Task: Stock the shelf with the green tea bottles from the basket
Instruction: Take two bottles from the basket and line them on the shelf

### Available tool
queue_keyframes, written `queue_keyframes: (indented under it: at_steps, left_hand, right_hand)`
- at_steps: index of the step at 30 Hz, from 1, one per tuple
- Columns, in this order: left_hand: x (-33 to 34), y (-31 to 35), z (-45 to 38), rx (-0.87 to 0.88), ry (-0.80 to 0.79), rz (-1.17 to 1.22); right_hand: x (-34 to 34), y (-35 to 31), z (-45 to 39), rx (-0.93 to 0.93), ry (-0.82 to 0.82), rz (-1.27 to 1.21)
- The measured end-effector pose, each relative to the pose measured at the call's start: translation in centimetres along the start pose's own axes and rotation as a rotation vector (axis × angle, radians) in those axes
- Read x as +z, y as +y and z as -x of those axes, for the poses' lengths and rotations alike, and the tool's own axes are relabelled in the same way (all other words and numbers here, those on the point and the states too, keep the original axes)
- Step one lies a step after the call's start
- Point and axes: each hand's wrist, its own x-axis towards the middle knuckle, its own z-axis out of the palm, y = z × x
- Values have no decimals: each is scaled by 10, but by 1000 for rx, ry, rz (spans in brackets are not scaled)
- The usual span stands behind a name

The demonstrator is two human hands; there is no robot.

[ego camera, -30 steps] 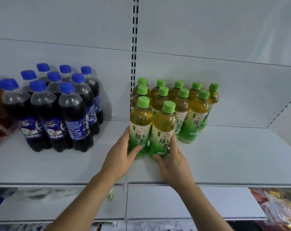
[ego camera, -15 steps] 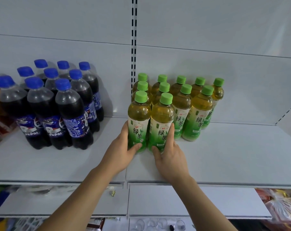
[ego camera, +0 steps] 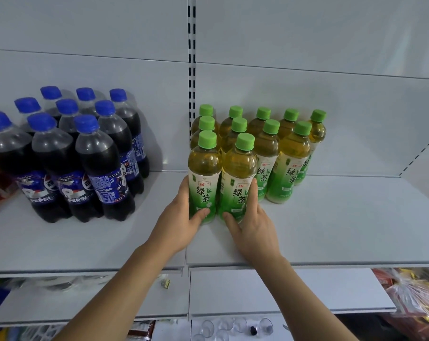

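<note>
Left grip: the left hand [ego camera: 177, 226] is wrapped around the lower label of the front-left green tea bottle [ego camera: 203, 178], thumb across the front, fingers hidden behind the bottle.
Right grip: the right hand [ego camera: 254, 230] clasps the front-right green tea bottle [ego camera: 239, 180] low on its label, thumb in front and one finger up its right side; the remaining fingers are out of sight.
Held bottles: both upright, touching side by side, bases on the white shelf [ego camera: 331, 232] (the hands cover the bases, so contact with the shelf cannot be confirmed outright).
Stocked green tea: further green-capped bottles [ego camera: 291, 166] stand in rows behind and to the right, close-packed; the rear ones show only caps and shoulders.
Pepsi bottles [ego camera: 102, 168]: a blue-capped cluster well to the left on the same shelf, apart from the tea; the leftmost is partly cut by the frame edge.
Upright: a slotted shelf post [ego camera: 191, 70] rises behind the tea.
Lower shelf [ego camera: 257, 291]: partly hidden by the forearms; crinkled snack packets [ego camera: 415, 299] at right are cut off, and blurred clear cups [ego camera: 233, 327] sit below.
Basket: not in view.
</note>
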Motion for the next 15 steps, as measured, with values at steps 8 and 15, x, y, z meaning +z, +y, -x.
queue_keyframes:
  at_steps: [8,15]
  left_hand:
    - [0,-8,4,-30,51,-43]
    - [18,5,45,32,181,-371]
  right_hand:
    - [-6,10,19,39,50,108]
    - [-25,23,49,-9,117,341]
